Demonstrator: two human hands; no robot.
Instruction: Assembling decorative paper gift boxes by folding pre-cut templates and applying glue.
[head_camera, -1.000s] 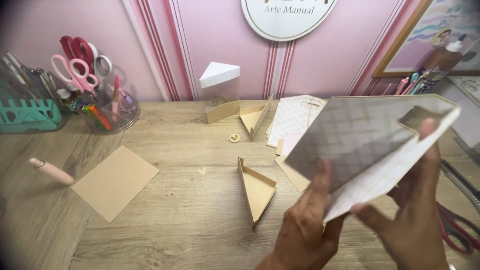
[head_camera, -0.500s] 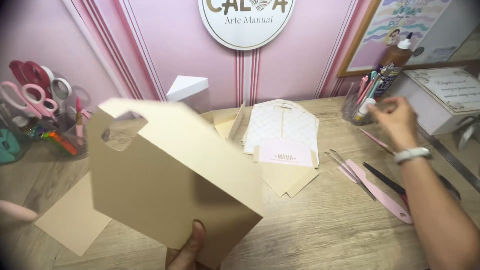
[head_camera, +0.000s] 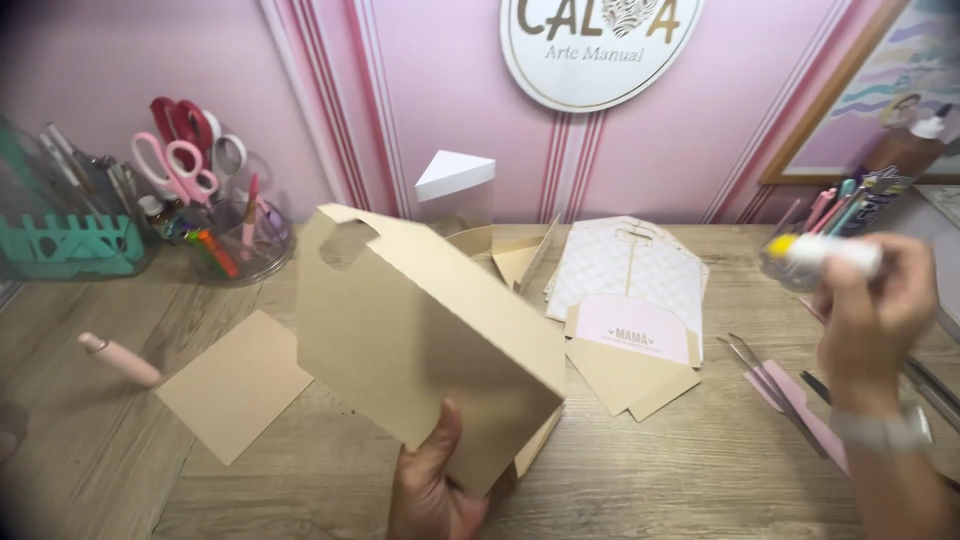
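On the far left of the wooden table (head_camera: 700, 480), against the pink wall, a teal rack (head_camera: 65, 245) is stood with thin tools upright in it, and just beside it a clear round jar (head_camera: 235, 240) is filled with pink and red scissors (head_camera: 180, 160) and pens, handles up so they can be pulled out easily. Nearer the front, a pink pen-like tool (head_camera: 118, 358) is laid flat on the wood, and a tan card square (head_camera: 235, 385) is laid near it. At the middle, a folded tan card box (head_camera: 425, 340), flat and with a cut-out handle hole at its upper corner, is held raised and tilted above the table by the left hand (head_camera: 435, 490); its lower edge is pinched with the thumb pressed on the front face, probably so the panel faces the viewer. Behind it a clear box with a white triangular lid (head_camera: 455, 185) is stood near the wall. To the right, patterned and tan card cut-outs (head_camera: 630, 300) are piled flat. Tweezers (head_camera: 765, 385) and a pink strip are laid beyond. At the right, a white tube with a yellow end (head_camera: 825, 255) is gripped in the closed fingers of the right hand (head_camera: 875, 310), lifted clear of the table near a cup of pens (head_camera: 850, 200).
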